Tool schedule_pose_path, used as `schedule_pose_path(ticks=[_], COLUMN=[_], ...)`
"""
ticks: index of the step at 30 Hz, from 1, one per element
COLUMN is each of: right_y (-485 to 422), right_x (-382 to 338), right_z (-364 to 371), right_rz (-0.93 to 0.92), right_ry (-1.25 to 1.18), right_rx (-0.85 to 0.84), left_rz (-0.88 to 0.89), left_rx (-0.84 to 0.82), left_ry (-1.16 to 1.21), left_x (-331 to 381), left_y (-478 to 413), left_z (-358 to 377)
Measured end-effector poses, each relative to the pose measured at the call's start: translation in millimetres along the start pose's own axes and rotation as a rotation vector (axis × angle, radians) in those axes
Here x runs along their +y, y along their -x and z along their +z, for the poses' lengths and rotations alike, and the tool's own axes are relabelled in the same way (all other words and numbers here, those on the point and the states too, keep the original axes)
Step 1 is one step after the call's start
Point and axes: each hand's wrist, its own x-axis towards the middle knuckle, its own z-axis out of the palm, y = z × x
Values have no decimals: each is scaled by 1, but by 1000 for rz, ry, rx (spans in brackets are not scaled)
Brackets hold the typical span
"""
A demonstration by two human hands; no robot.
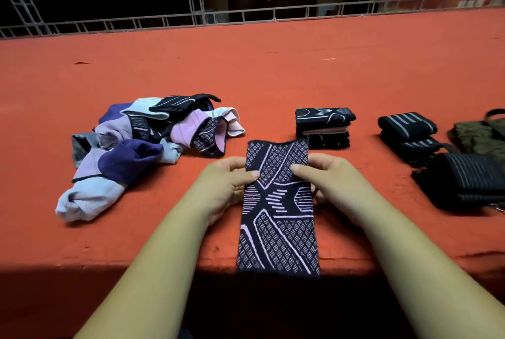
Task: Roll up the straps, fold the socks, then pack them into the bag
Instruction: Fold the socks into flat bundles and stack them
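Black patterned sock [278,229] pinched at its sides by left hand [226,188] and right hand [330,183], thumbs atop.

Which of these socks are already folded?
The small squared stack beyond the right hand. The pile on the left lies tangled, and the held sock is spread flat.

Warm, even light is falling from above onto the red bench [273,65], while the room behind is lying in near darkness. Soft shadows are pooling beside the sock pile [142,142] and below the bench's near edge. Wide-angle distortion is bowing the far railing [246,15]; detail is looking soft.
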Motion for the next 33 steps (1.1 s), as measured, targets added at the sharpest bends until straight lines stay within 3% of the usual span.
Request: schedule_pose_path(ticks=[3, 10, 14, 21, 33], right_y=[1, 0, 1, 0, 2], right_x=[0, 8, 10, 12, 5], right_z=[-2, -11, -11, -12, -11], right_rz=[19, -36, -59, -25, -43], right_ry=[28, 35, 14, -162, -18], right_rx=[-124, -65, -69, -125, -41], left_rz=[14, 37, 49, 23, -48], left_rx=[20, -69, -20, -81, -79], left_ry=[21, -16, -17, 81, 124], left_x=[0, -4, -6, -5, 5], left_y=[-1, 0, 1, -1, 3], left_z=[-1, -10, -10, -15, -15])
